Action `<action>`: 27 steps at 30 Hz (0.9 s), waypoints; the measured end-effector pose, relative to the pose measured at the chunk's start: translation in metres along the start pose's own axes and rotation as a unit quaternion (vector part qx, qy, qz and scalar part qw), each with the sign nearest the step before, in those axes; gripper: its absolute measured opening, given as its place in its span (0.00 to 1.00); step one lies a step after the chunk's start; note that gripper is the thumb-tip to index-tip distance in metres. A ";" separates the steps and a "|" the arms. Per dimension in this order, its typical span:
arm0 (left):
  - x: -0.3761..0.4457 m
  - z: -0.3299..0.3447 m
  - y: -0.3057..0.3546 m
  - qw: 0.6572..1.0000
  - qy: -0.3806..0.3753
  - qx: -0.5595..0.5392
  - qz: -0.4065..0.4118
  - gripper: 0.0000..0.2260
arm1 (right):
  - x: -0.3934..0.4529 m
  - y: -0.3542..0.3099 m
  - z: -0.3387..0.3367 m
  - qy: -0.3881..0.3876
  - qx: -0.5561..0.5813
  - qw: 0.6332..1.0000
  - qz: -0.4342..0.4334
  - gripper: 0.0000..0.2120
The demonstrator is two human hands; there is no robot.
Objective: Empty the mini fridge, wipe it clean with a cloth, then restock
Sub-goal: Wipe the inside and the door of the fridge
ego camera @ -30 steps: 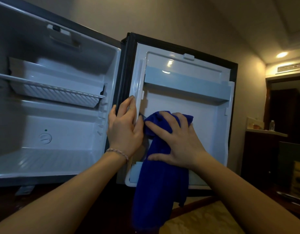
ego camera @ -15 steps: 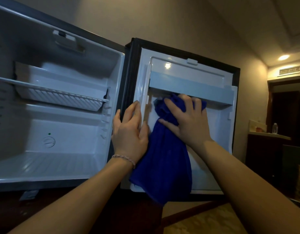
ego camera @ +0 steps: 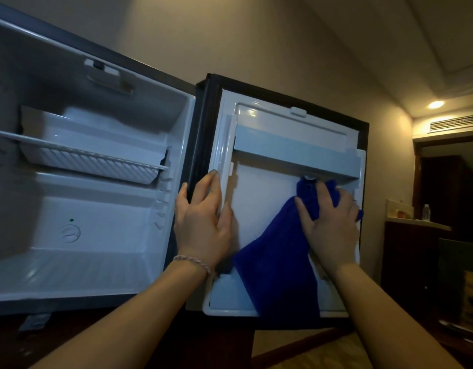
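With the mini fridge (ego camera: 96,198) standing wide open, its door (ego camera: 259,209) is swung out to the right so the white inner liner faces the camera. The right hand (ego camera: 328,219) has its fingers spread fairly flat, pressing a blue cloth (ego camera: 278,262) against the liner just under the door shelf (ego camera: 296,153), over near the right edge of the door. The top of the cloth is bunched under those fingers and the rest hangs down diagonally to the left, past the lower door rail (ego camera: 230,302). The left hand (ego camera: 203,225) rests on the hinge-side edge of the door, fingers lying straight along the raised rim and the thumb out toward the black gasket, so it's more of a flat brace than a real grab; there's a thin bracelet (ego camera: 192,261) on that wrist. Inside the cabinet I can see a wire shelf (ego camera: 91,155) with a white tray behind it and a thermostat dial (ego camera: 70,233) on the back wall, nothing stored in there. Off to the right there's a dark counter (ego camera: 416,225) with what looks like a water bottle (ego camera: 426,211), though it's pretty dim and small so I can't swear to it.
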State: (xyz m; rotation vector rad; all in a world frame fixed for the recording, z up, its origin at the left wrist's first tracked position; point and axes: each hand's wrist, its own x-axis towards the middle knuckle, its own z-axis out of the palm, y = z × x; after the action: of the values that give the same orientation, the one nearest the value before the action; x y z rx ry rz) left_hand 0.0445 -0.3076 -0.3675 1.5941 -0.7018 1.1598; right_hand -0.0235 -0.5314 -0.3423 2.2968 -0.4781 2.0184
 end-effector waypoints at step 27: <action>0.000 0.000 -0.004 1.000 -0.003 -0.001 0.015 0.25 | 0.017 -0.027 -0.002 -0.049 -0.010 0.996 -0.068 0.26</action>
State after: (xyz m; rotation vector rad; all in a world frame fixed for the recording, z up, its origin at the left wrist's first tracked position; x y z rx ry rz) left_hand 0.0484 -0.3065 -0.3686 1.5921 -0.7324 1.1752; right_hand -0.0169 -0.5086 -0.3210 2.3557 -0.3329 1.8384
